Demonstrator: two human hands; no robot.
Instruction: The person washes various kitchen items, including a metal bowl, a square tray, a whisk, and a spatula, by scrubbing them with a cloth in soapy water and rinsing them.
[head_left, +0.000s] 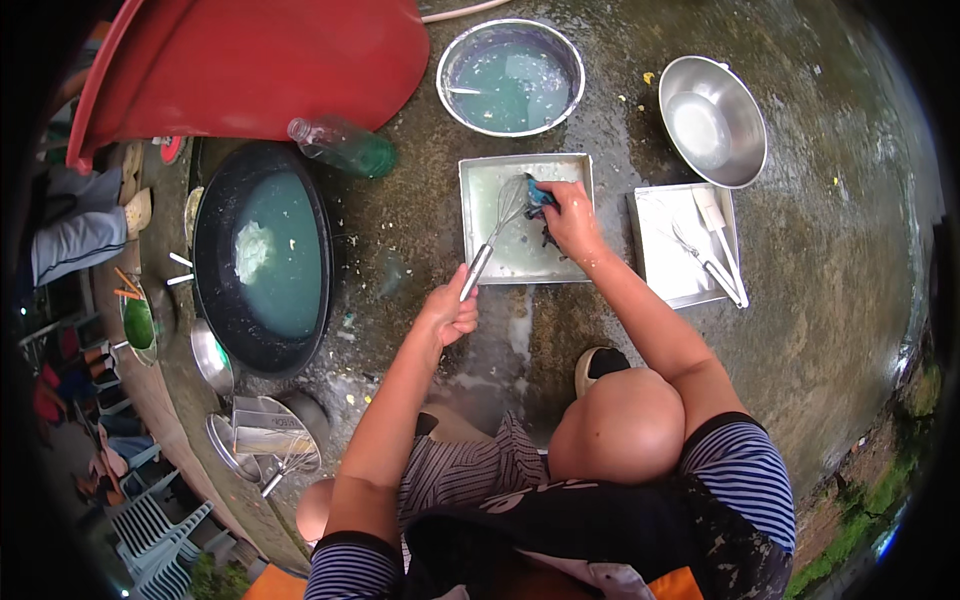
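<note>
My left hand (452,308) is closed round the handle of a wire whisk (483,262), whose wires tilt up over a square metal pan. In my right hand (571,222) is a blue and dark cloth (539,197), pressed at the whisk's wire end. The square pan (477,272) lies on the wet ground below both hands and holds cloudy, whitish water. Part of the cloth is hidden by my right fingers.
A black tub (325,290) of bluish water stands at left, a steel basin (443,95) of water beyond the pan. At right are a tilted steel bowl (745,150) and a square pan (648,290) holding utensils. A clear bottle (340,146) lies by a red basin (290,70).
</note>
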